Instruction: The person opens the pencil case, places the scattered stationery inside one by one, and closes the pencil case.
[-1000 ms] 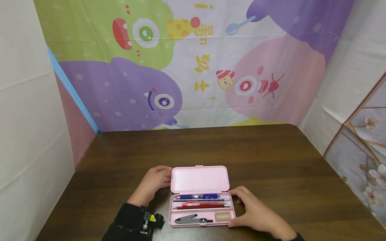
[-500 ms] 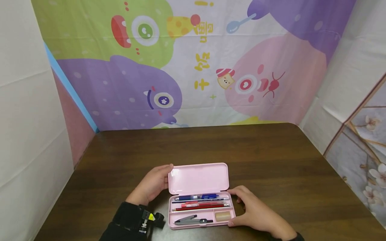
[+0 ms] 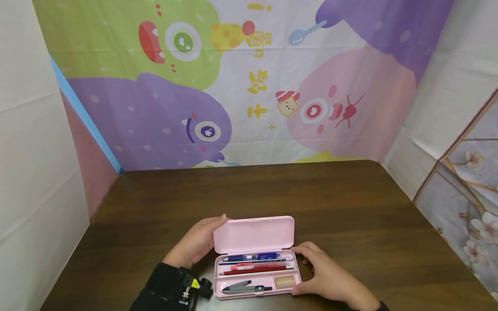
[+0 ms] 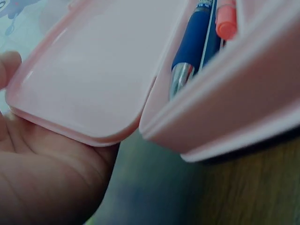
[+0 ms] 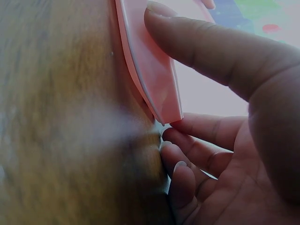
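A pink pencil case (image 3: 218,283) lies open in front of me, its lid (image 3: 253,235) tilted up at the back. My left hand (image 3: 194,242) grips the lid's left end, thumb over the edge and the other fingers behind. My right hand (image 3: 328,274) holds the right end of the base between thumb and fingertips. In the back compartment lie a blue pen (image 3: 249,257), a light red pen (image 3: 258,264) and a dark red pencil (image 3: 256,271). In front are a grey drawing compass (image 3: 247,289) and a beige block (image 3: 285,282), possibly an eraser.
The brown wooden table (image 3: 330,198) extends behind and to both sides of the case. A cartoon-printed cloth (image 3: 256,142) hangs at its far edge, with pale cloths at left and right. A black wrist device (image 3: 194,287) sits on my left sleeve.
My left hand has moved from beside the lid to gripping its left end, and the lid has tilted up from lying back. My right hand keeps its hold on the base.
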A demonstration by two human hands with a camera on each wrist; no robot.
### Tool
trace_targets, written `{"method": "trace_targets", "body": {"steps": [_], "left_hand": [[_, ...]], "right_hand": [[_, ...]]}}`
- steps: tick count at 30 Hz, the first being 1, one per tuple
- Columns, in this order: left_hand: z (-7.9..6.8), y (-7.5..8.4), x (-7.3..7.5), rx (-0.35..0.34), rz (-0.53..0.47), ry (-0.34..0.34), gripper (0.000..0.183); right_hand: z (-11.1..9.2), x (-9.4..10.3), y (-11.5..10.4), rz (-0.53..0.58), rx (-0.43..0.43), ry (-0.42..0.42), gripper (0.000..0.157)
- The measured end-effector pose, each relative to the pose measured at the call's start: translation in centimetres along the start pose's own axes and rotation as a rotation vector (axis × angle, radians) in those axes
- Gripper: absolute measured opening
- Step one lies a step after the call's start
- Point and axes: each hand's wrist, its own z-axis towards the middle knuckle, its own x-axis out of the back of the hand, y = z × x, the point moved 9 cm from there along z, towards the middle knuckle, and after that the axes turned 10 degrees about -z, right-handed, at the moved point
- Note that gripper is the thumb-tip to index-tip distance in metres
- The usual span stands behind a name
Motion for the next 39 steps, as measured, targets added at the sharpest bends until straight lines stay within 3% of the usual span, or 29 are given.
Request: {"method": "trace_targets", "body": {"steps": [6,12,23,30,39], "left_hand": [[-0.4,0.9,-1.4,-0.049,0.153,-0.058,0.041],[-0.8,1.6,-1.8,-0.075,0.243,0.000,0.039],[-1.4,1.7,-2.7,-0.058,0.424,0.026,0.035],[-2.1,1.6,-3.7,-0.044,0.580,-0.028,0.041],[-2.7,2.1,-5.0,-0.190,0.762,-0.131,0.034]], "right_hand": [[0.1,0.0,-0.1,-0.003,-0.008,-0.015,0.086],[0.1,-0.1,-0.3,-0.005,-0.015,-0.025,0.087],[0.2,-0.1,-0.1,-0.001,-0.025,-0.023,0.089],[0.2,0.1,-0.1,0.002,-0.047,0.005,0.091],[0.1,0.3,-0.4,-0.008,-0.036,0.023,0.084]]}}
